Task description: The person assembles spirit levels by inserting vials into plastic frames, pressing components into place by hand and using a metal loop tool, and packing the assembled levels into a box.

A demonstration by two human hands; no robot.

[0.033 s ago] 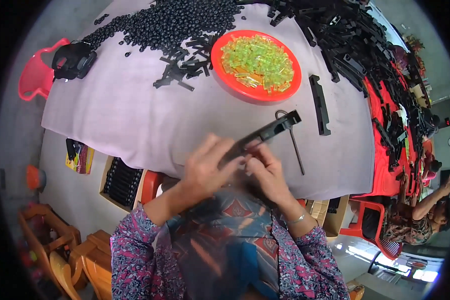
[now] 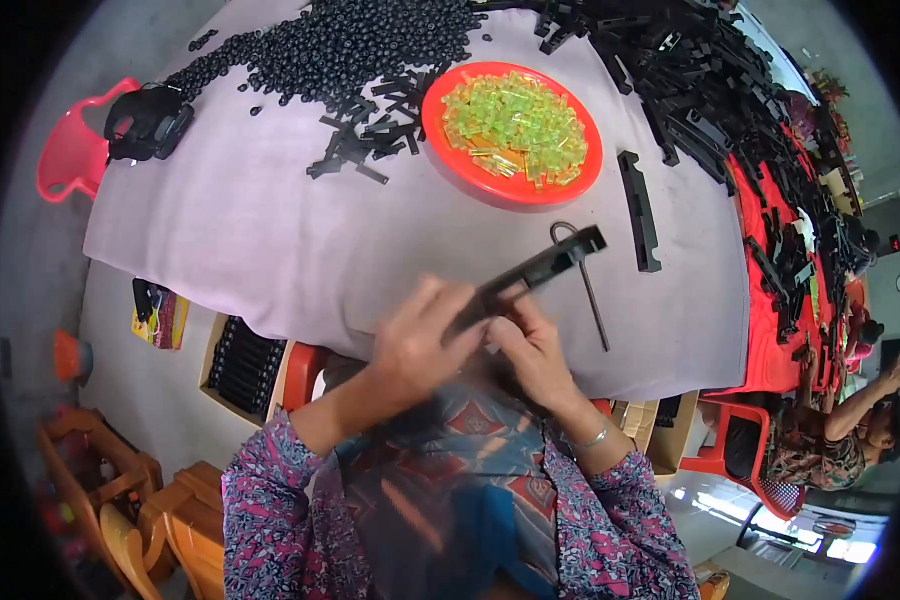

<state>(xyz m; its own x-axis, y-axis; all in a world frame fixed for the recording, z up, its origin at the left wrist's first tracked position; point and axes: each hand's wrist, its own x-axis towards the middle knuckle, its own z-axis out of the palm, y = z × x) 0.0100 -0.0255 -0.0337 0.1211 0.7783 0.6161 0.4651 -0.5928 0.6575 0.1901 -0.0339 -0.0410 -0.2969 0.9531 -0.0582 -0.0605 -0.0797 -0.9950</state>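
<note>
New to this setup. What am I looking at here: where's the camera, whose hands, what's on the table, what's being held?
There is no machine: a person works with two bare hands. The camera is a wide fisheye worn on the person's head, looking down, so straight edges curve near the rim and the forearms in patterned sleeves enter from below.

The left hand and right hand together hold a long black plastic bar just above the near edge of the table, which has a pale cloth on it.

On the table lie a red plate of small yellow-green pieces, a heap of small black beads, a pile of black bars, one single black bar and a thin metal hook rod. Another person sits at far right.
</note>
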